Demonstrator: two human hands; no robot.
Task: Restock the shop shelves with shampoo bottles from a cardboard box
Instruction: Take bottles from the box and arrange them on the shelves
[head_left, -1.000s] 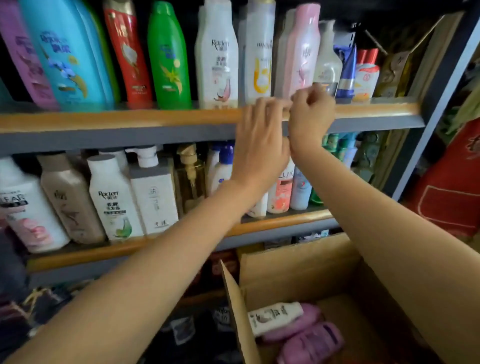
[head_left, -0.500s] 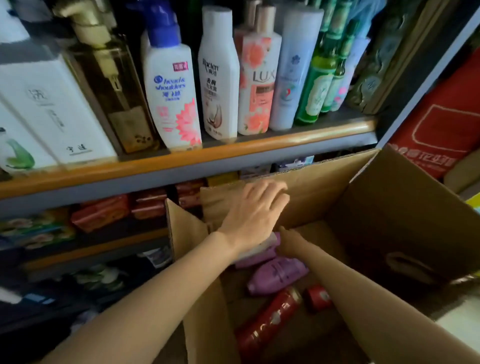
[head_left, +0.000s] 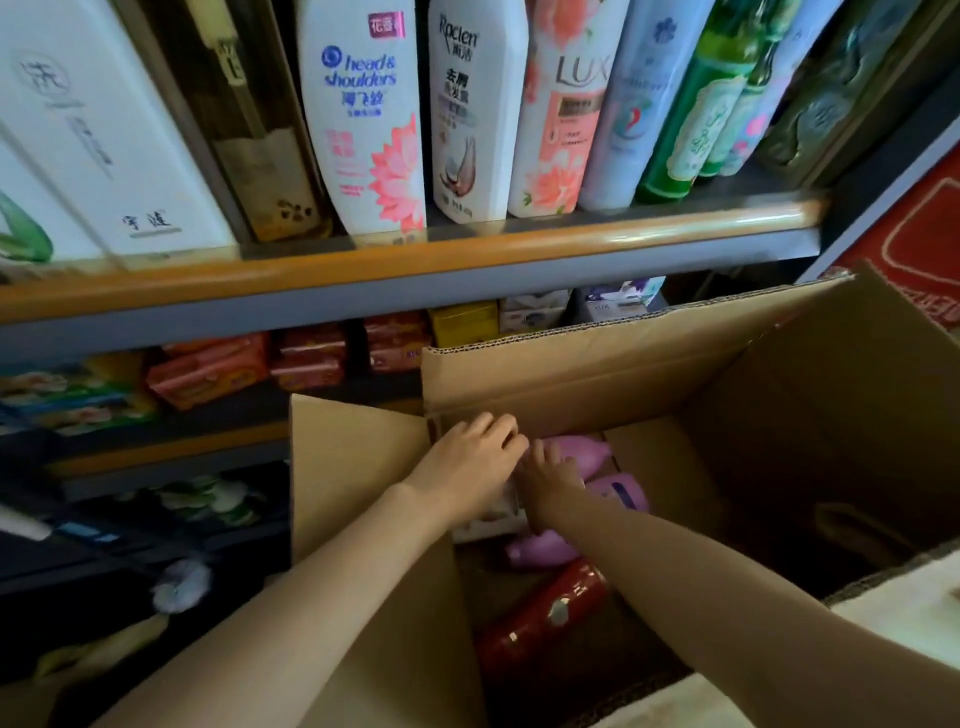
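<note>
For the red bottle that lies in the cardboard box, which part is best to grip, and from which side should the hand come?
The red bottle lies on its side on the floor of the cardboard box, apart from the purple bottles and free of both hands. Probably best to grip its middle body from above, fingers across its width: the rounded flanks are exposed there, and the box walls block a sideways approach.

I saw two bare arms. No sleeves showed on them at all. The left hand (head_left: 470, 460) wore no glove, and I saw no ring or watch on it. The right hand (head_left: 548, 480) was bare too, with nothing on the wrist. Both arms were long and smooth. The fingers looked slim, and the nails were too blurry to make out.
</note>
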